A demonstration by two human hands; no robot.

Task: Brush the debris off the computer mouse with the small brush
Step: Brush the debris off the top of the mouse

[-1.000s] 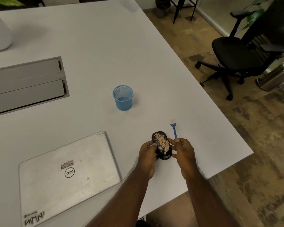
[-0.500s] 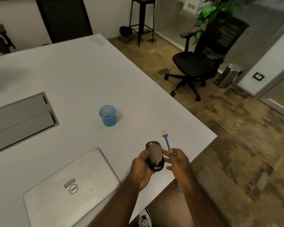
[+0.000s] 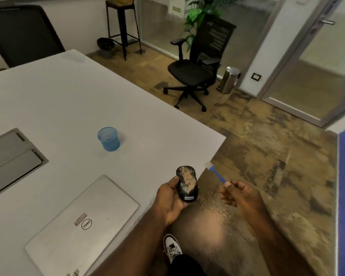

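Left hand [image 3: 170,198] is clamped around a black Lenovo computer mouse [image 3: 187,183], held past the counter [image 3: 72,100] edge with tan debris [image 3: 188,179] scattered across its top. Right hand [image 3: 240,193], just beside it, pinches the handle of a small blue brush [image 3: 215,173], bristles angled toward the mouse but apart from it.

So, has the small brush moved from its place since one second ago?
Yes. The small brush lay on the table beside the mouse; now the right hand holds it off the table's edge, over the floor.
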